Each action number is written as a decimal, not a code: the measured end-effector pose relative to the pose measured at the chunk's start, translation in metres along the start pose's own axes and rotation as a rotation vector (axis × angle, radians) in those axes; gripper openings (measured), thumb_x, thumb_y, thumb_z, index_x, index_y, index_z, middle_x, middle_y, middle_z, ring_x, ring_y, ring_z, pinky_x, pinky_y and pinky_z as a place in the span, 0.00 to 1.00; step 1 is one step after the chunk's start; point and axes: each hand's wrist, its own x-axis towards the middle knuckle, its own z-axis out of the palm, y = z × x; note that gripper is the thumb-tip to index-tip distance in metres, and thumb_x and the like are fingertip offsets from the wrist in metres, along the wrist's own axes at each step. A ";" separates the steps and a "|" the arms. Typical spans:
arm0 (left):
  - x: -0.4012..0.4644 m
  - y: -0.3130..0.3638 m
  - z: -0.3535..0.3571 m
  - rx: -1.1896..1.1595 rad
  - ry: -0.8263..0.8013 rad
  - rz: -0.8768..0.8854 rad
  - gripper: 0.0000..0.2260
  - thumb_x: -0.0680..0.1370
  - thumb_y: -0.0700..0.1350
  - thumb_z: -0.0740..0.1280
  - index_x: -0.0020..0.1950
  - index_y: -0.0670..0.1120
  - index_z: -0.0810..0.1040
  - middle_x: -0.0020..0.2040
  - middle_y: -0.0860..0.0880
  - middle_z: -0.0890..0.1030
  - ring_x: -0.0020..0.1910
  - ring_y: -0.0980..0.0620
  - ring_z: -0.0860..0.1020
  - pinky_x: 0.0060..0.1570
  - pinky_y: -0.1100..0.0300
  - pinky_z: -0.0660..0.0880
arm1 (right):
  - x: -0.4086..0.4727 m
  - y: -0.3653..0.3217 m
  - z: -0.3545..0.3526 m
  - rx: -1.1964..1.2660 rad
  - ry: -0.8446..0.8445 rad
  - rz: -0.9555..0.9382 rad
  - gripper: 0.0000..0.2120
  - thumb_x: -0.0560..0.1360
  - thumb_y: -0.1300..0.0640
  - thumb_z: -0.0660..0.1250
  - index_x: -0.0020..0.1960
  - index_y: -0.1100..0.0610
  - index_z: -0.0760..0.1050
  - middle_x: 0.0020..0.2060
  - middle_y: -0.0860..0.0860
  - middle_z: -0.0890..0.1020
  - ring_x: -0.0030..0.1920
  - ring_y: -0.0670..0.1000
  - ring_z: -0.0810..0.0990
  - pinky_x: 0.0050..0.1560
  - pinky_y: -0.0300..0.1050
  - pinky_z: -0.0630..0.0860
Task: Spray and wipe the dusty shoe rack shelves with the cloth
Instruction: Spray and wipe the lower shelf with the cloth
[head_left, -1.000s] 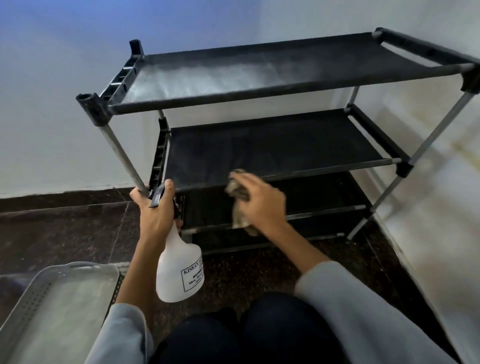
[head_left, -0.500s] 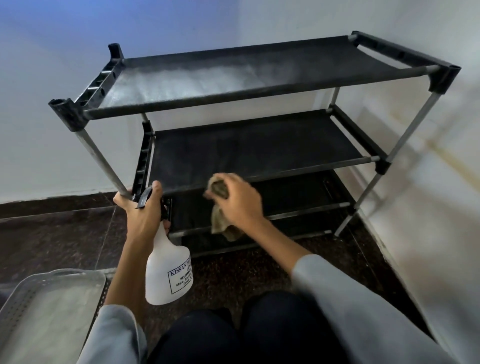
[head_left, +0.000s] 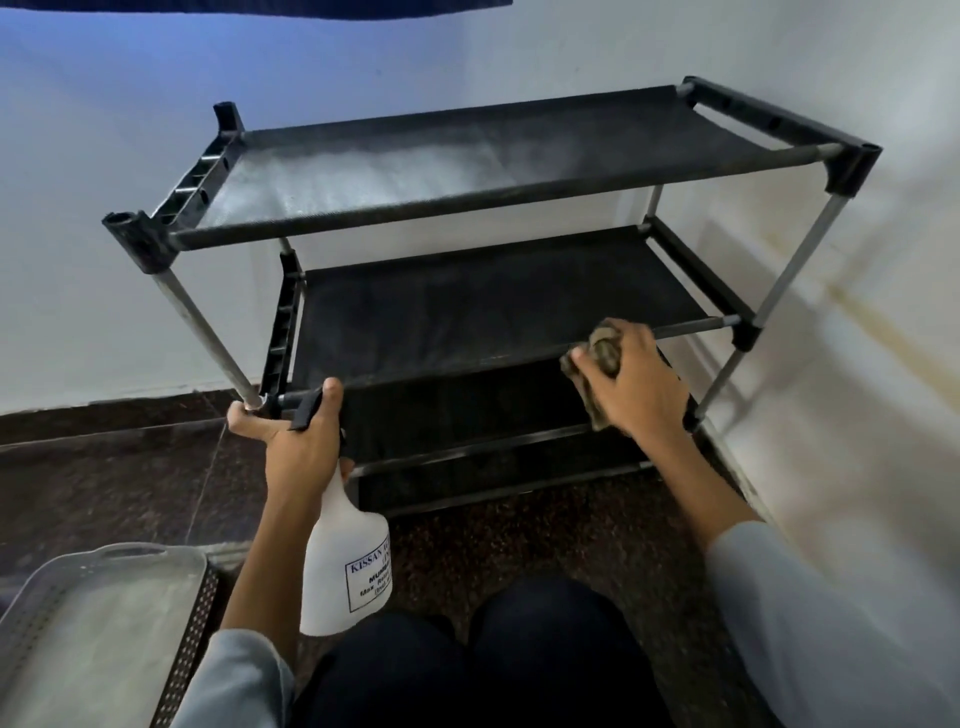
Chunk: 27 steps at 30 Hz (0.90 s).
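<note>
- Since half a second ago, the right hand (head_left: 631, 382) has slid with the cloth (head_left: 597, 364) from near the middle of the rack's front to the right end of the middle shelf (head_left: 493, 306), and the view has pulled back so more of the wall and floor shows.
- That right hand is closed around the bunched, brownish cloth, pressing it against the front bar of the middle shelf near the right leg; part of the cloth hangs below the fingers.
- Left hand (head_left: 301, 441) is wrapped around the neck of a white spray bottle (head_left: 345, 561), with the thumb up by the black trigger head, close to the rack's left front corner joint.
- Bottle hangs upright below the fist, its printed label facing the camera, above the person's dark-clothed knees (head_left: 483, 660).
- Black shoe rack (head_left: 852, 171) stands in the corner of white walls on a dark speckled floor (head_left: 104, 483), with grey metal legs and black fabric shelves.
- Top shelf (head_left: 415, 171) carries a pale dusty or misted patch across its left and middle parts, while its right end looks darker.
- Lower shelf (head_left: 467, 415) sits in shadow beneath the middle one.
- Pale perforated plastic basket (head_left: 197, 613) sits at the lower left, beside the left forearm's grey sleeve.
</note>
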 end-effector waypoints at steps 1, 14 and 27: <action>-0.008 0.002 0.001 0.033 0.010 0.020 0.39 0.77 0.56 0.67 0.75 0.48 0.42 0.47 0.45 0.76 0.40 0.49 0.76 0.42 0.55 0.74 | 0.001 0.000 -0.002 0.119 0.012 0.088 0.27 0.76 0.38 0.61 0.68 0.52 0.65 0.65 0.48 0.69 0.59 0.56 0.76 0.57 0.54 0.73; -0.034 0.055 0.017 0.181 -0.180 0.099 0.39 0.69 0.68 0.67 0.68 0.40 0.67 0.38 0.42 0.78 0.23 0.50 0.75 0.28 0.56 0.74 | -0.018 -0.085 0.038 0.147 0.008 -0.237 0.18 0.75 0.56 0.68 0.65 0.54 0.74 0.59 0.53 0.74 0.61 0.54 0.71 0.63 0.50 0.72; -0.046 0.034 0.094 0.121 -0.377 0.085 0.27 0.80 0.56 0.63 0.69 0.58 0.47 0.45 0.40 0.77 0.27 0.51 0.73 0.26 0.58 0.74 | 0.030 -0.009 -0.006 -0.102 0.084 -0.018 0.12 0.77 0.56 0.64 0.60 0.52 0.76 0.67 0.55 0.63 0.61 0.62 0.67 0.60 0.57 0.72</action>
